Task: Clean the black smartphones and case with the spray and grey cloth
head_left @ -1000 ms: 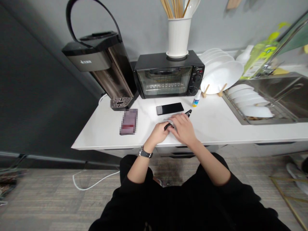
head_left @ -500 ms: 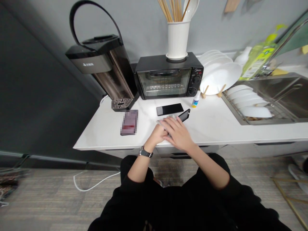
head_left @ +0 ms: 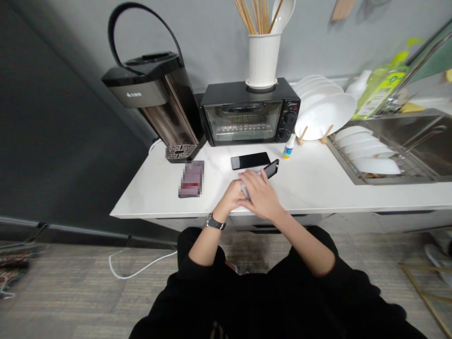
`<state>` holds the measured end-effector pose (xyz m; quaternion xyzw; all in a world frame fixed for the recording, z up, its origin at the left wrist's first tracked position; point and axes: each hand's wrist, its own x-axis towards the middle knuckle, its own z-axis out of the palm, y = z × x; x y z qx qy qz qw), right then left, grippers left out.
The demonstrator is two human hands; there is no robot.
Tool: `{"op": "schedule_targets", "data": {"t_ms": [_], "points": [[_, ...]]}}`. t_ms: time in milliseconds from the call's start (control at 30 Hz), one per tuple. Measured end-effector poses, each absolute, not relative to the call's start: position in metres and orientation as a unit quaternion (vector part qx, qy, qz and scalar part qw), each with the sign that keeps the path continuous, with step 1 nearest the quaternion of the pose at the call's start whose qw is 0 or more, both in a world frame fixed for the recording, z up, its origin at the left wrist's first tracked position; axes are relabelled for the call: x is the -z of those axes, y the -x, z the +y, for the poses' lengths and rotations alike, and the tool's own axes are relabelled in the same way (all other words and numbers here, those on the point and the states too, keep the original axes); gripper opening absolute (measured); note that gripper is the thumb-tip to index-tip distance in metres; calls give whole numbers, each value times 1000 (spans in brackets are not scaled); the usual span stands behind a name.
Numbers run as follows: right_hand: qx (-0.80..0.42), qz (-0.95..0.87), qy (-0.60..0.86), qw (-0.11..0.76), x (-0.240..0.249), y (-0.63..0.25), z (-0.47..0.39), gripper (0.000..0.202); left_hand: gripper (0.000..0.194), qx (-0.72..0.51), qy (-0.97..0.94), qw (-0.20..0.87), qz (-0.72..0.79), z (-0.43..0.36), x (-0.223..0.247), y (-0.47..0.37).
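Note:
Over the front of the white counter, my left hand [head_left: 231,195], with a watch on the wrist, is closed around a black phone [head_left: 271,168]. The phone's far end sticks out tilted to the upper right. Lying across the phone is my right hand [head_left: 261,195], fingers together, pressing a thin whitish cloth or tissue [head_left: 244,189] onto it. Most of the cloth and the phone's near part are hidden by the hands. Just behind lies a second flat black phone [head_left: 250,161]. A small spray bottle [head_left: 288,148] with a blue and yellow label stands to its right.
A blurred-out purple packet [head_left: 191,180] lies at left, before a tall water dispenser [head_left: 169,113]. A toaster oven [head_left: 247,120] carries a white utensil cup [head_left: 263,61]. White plates [head_left: 325,115] stand in a rack beside the sink [head_left: 423,146]. The counter's front edge is close.
My right hand and the cloth have shifted slightly over the phone; the cloth's corner no longer shows above my left fingers. The whole view has moved a little.

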<state>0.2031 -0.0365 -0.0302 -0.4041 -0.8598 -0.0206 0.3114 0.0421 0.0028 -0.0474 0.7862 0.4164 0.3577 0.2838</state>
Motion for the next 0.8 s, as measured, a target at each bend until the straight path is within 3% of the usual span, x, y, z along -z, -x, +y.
{"op": "schedule_targets", "data": {"t_ms": [167,400,633,800], "points": [[72,-757,545,352,28,-257,3,67,40,-359,-782,327,391,-4,37,-48],[23,-884,358,301,32,-200,-43,85,31,-338,-793,306,404,0,44,-44],[63,-787,518,328,27,-259,-4,68,38,-363,-783,328,384,-3,39,-49],[26,-849,410,333,33,-214,-34,82,28,-339,-787,318,406,0,44,-46]]}}
